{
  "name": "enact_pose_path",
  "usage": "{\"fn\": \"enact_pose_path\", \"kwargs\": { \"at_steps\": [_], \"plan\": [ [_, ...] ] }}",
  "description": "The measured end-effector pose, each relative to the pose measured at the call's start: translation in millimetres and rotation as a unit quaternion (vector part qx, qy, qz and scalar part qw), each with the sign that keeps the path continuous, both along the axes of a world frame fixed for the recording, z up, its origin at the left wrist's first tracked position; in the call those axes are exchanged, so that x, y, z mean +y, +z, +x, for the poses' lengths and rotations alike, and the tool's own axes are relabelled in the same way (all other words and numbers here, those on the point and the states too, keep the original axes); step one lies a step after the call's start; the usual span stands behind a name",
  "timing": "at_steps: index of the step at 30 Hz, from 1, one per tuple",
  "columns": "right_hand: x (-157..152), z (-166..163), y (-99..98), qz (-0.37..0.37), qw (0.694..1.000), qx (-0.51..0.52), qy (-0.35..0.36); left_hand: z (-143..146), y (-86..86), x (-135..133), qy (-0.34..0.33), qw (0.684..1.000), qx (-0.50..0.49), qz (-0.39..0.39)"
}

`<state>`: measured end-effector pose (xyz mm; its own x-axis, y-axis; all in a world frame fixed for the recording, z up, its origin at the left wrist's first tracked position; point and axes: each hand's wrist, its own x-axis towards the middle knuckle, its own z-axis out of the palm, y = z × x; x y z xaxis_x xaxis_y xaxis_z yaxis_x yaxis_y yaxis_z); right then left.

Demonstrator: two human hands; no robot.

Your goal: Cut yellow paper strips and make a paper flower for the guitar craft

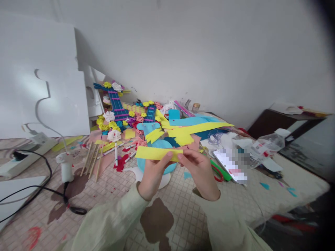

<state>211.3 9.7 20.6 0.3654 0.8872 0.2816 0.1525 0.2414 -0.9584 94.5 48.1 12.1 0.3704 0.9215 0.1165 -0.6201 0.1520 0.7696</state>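
Between both hands I hold a yellow paper strip (149, 153), stretched level above the table. My left hand (156, 171) pinches it near the middle, thumb on the front face. At its right end, my right hand (200, 169) grips it between thumb and fingers. Below and behind the strip lies a light-blue rounded cutout (170, 168), partly covered by my hands. Beyond it are more yellow strips (201, 129) and blue sheets (183, 120) in a loose pile. Red-handled scissors (219, 173) lie right of my right hand.
A hot glue gun (65, 167) with a black cable stands at left beside a power strip (28, 157). Several wooden sticks (92, 162) and markers (116, 153) lie nearby. Crepe-paper flowers (112, 125) crowd the back. At right are a phone (230, 167) and a plastic bottle (269, 144).
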Motion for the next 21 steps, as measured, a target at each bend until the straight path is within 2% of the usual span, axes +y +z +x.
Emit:
{"fn": "enact_pose_path", "kwargs": {
  "at_steps": [6,11,15,18,21],
  "plan": [
    [0,1,0.8,-0.001,1.000,-0.019,-0.001,-3,-5.8,6,0.025,0.998,0.059,0.008],
    [0,4,1.4,0.002,0.999,-0.033,-0.004,-4,-2.0,6,-0.016,0.995,0.101,0.010],
    [1,5,1.9,0.015,1.000,-0.006,0.016,-7,1.9,7,-0.021,0.989,0.142,0.041],
    [1,9,5.5,-0.016,0.999,-0.015,0.050,-12,5.7,11,-0.052,0.976,0.199,0.074],
    [1,11,6.9,-0.050,0.997,-0.038,0.048,-17,9.5,15,-0.078,0.961,0.244,0.103]
  ]
}}
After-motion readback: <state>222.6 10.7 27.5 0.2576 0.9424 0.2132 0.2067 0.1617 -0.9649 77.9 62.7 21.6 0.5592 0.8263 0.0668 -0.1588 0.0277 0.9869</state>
